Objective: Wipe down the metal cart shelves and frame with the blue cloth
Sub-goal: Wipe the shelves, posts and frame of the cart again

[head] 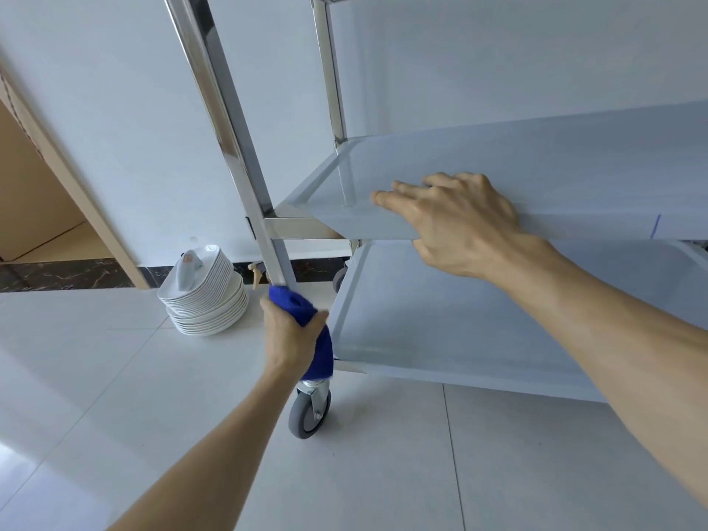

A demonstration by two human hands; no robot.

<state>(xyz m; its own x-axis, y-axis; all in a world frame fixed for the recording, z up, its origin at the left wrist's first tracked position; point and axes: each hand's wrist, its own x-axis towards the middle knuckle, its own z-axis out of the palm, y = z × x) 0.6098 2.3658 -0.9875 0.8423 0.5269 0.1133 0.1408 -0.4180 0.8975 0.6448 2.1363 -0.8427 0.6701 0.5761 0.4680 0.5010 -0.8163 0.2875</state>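
The metal cart fills the right and centre of the view, with a shiny near-left upright post [230, 139], a middle shelf [498, 166] and a lower shelf [440, 308]. My left hand [291, 335] grips the blue cloth [306, 323], wrapped around the lower part of that post just above the caster wheel [308, 413]. My right hand [456, 220] rests palm down on the front edge of the middle shelf, fingers spread, thumb under the rim. The top shelf is mostly out of frame.
A tilted stack of white plates [207, 297] sits on the tiled floor by the wall, left of the post. A doorway with a beige frame [69, 178] opens at the far left. A rear caster [339, 279] shows under the cart.
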